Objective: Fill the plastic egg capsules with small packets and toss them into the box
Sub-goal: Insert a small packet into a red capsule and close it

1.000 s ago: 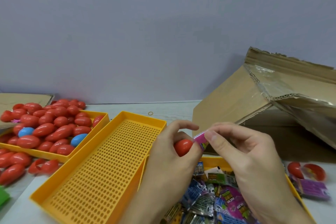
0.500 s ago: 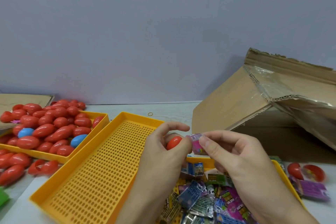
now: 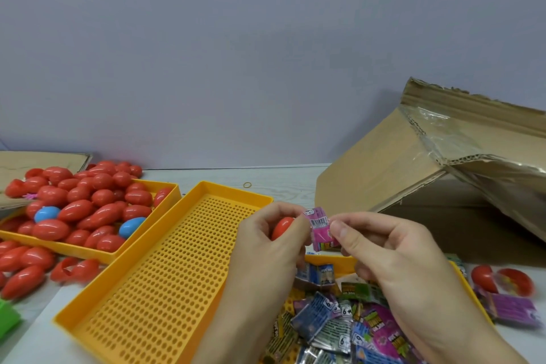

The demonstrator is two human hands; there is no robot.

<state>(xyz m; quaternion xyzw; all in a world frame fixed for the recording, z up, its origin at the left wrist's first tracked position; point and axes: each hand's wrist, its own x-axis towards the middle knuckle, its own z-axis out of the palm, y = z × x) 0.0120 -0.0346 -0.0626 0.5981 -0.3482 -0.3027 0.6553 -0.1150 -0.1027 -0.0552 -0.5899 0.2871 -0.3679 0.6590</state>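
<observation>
white table [image 3: 289,183], plain grey wall [image 3: 236,53]

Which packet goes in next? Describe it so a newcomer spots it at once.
Start at the cardboard box on the right, then look just left of it to both hands. The pink packet is pinched between them beside a red egg capsule, the only packet lifted above the tray's pile.

A: Where is the capsule being filled?
B: A red egg capsule [image 3: 282,227] sits gripped in the left hand [image 3: 266,251], only its rounded side showing.
A: And the packet?
B: A small pink packet [image 3: 320,229] with a barcode is pinched by the right hand [image 3: 393,257], touching the capsule's right side.
A: The box?
B: An open cardboard box [image 3: 413,174] lies tipped on the tabletop, far right, its flaps torn and taped.
</observation>
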